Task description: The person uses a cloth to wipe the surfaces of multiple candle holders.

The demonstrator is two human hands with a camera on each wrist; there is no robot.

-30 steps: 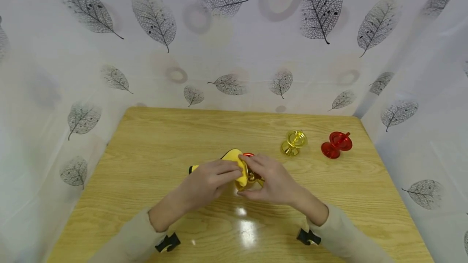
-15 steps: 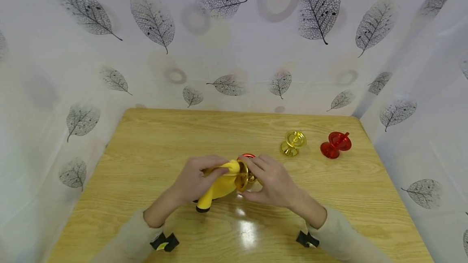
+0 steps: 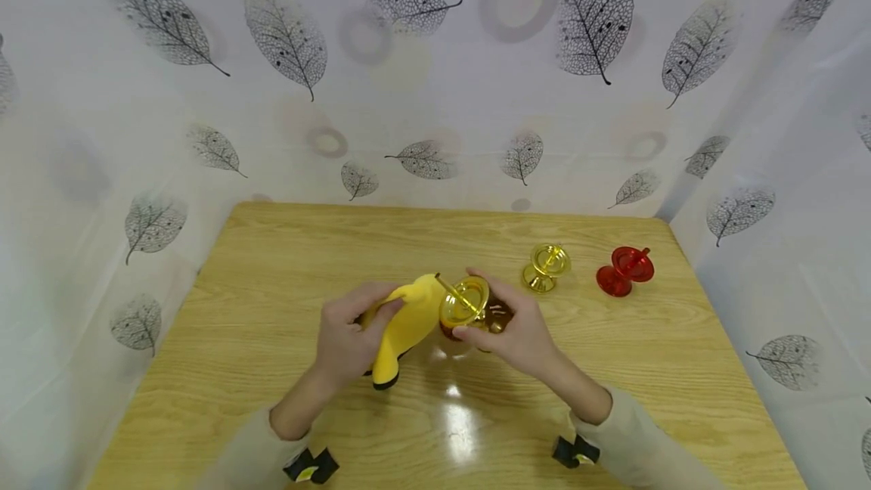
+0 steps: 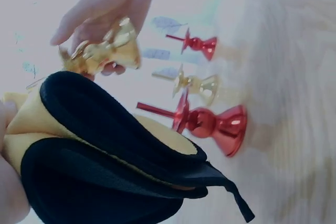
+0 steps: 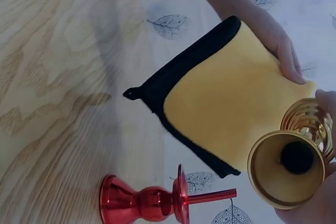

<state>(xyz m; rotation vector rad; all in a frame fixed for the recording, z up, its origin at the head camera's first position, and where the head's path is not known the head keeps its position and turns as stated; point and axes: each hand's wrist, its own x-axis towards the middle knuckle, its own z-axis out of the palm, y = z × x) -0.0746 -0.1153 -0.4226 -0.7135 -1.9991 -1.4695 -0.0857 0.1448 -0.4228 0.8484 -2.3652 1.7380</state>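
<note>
My left hand [image 3: 350, 327] pinches a yellow cloth [image 3: 411, 324] with black edging and a small black loop, which hangs in folds. Close by on the right, my right hand [image 3: 520, 324] holds a shiny gold candlestick [image 3: 466, 301] off the table, dish and spike tilted up to the left. The hollow base of this gold candlestick [image 5: 261, 179] faces the camera in the right wrist view. Whether cloth and candlestick touch, I cannot tell. A red candlestick [image 4: 215, 124] stands upright on the table below; in the head view it is mostly hidden behind the right hand and the gold candlestick.
A second gold candlestick [image 3: 542, 267] and another red candlestick [image 3: 624, 271] stand at the back right of the wooden table [image 3: 306, 248]. A white curtain [image 3: 442, 82] with leaf prints encloses the back and both sides.
The left hand has drawn the cloth left, off the gold candlestick it was pressed against. The right hand has turned that candlestick, so its dish and spike now show at the upper left.
</note>
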